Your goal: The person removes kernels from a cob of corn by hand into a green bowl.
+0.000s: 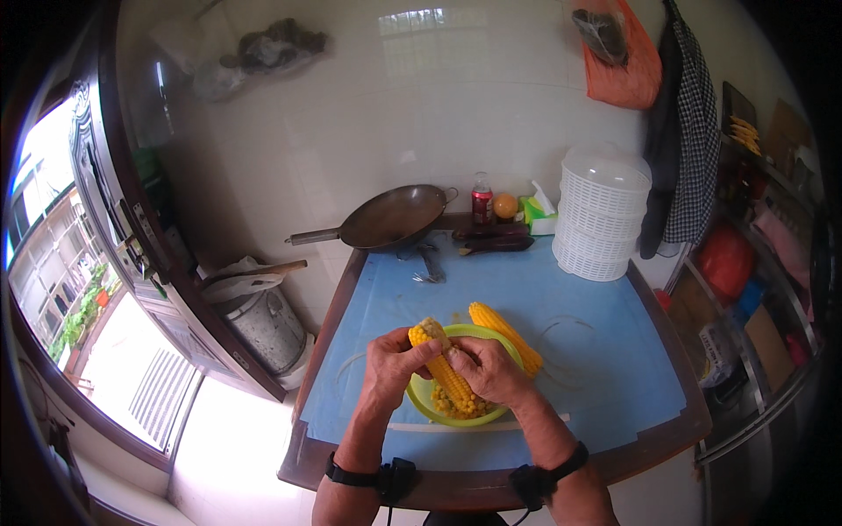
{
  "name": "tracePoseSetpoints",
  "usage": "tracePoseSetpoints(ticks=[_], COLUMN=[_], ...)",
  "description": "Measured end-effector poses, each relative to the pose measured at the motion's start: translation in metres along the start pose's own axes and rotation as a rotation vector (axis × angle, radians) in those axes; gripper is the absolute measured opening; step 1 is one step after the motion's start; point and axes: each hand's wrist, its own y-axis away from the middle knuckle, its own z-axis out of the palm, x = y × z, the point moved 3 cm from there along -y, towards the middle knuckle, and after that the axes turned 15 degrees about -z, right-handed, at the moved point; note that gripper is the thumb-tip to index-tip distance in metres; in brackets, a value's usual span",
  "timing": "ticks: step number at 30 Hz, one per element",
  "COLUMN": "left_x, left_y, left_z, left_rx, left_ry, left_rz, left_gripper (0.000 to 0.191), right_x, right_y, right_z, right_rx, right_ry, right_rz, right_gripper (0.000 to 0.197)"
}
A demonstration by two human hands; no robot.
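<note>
My left hand [396, 363] grips a yellow corn cob [449, 379] near its upper end, where a patch of kernels is gone and the pale core shows. The cob slants over a light green plastic bowl [416, 397]. On the cob's right side, my right hand [490, 370] closes around it with its thumb at the bare patch. Loose kernels [464, 402] lie in the bowl under the cob. More corn cobs [503, 332] lie on the blue table cover, against the bowl's far right side.
A wok [395, 217] sits at the table's back left. Behind the bowl are eggplants [496, 244], a bottle [481, 200], a round orange fruit [505, 206] and a tissue box [541, 217]. Stacked white plastic baskets [600, 217] stand back right. A metal bin [266, 329] is left of the table.
</note>
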Motion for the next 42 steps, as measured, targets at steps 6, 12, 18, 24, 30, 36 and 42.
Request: tracePoseSetpoints(ticks=[6,12,18,24,30,36,42], left_x=[-0.001,-0.001,-0.002,-0.004,-0.002,0.001,-0.001], left_y=[0.0,-0.002,0.0,-0.002,0.001,0.0,0.0], left_z=[0.004,0.008,0.002,0.002,0.007,0.005,0.001], left_rx=[0.009,0.035,0.033,0.031,0.062,0.052,0.031], left_ry=[-0.03,-0.043,-0.058,-0.054,-0.067,-0.072,-0.07], left_rz=[0.013,0.004,-0.003,-0.007,-0.002,0.005,0.008], left_gripper=[0.049,0.046,0.044,0.043,0.046,0.045,0.047], right_x=[-0.002,0.002,0.003,0.01,0.014,0.006,0.003], right_y=[0.003,0.006,0.003,0.008,0.008,0.012,0.002], right_z=[0.004,0.005,-0.004,0.006,0.006,0.003,0.003], right_rx=[0.022,0.069,-0.033,-0.047,0.09,0.16,0.045], right_ry=[0.148,0.223,0.035,0.167,0.215,0.383,0.033], right_rz=[-0.054,-0.037,0.002,0.02,-0.062,-0.218,-0.002], right_gripper=[0.025,0.023,0.023,0.024,0.021,0.022,0.029])
